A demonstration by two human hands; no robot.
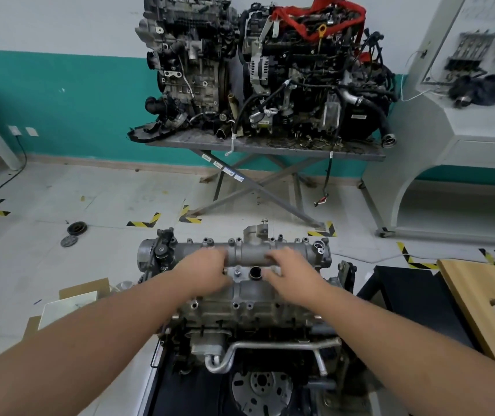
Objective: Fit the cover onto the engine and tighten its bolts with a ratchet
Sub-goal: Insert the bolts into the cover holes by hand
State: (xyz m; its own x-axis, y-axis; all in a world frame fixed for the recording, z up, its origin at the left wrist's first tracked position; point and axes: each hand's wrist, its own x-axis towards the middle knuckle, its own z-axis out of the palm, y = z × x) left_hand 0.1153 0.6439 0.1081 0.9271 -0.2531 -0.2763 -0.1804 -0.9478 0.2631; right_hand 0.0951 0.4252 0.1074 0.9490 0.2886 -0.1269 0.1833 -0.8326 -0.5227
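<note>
Both forearms bare to each hand, left hand [207, 273] and right hand [293, 276] ungloved

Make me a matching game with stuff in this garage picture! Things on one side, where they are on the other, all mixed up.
Things:
1. left hand
2. round black pulley
3. red strap
4. wooden board

Places:
A. draped over an engine on the far table
B. on the floor at the left
C. resting on the engine cover
D. at the right edge, near the black bench

Pairs: 1-C, 2-B, 3-A, 4-D
</note>
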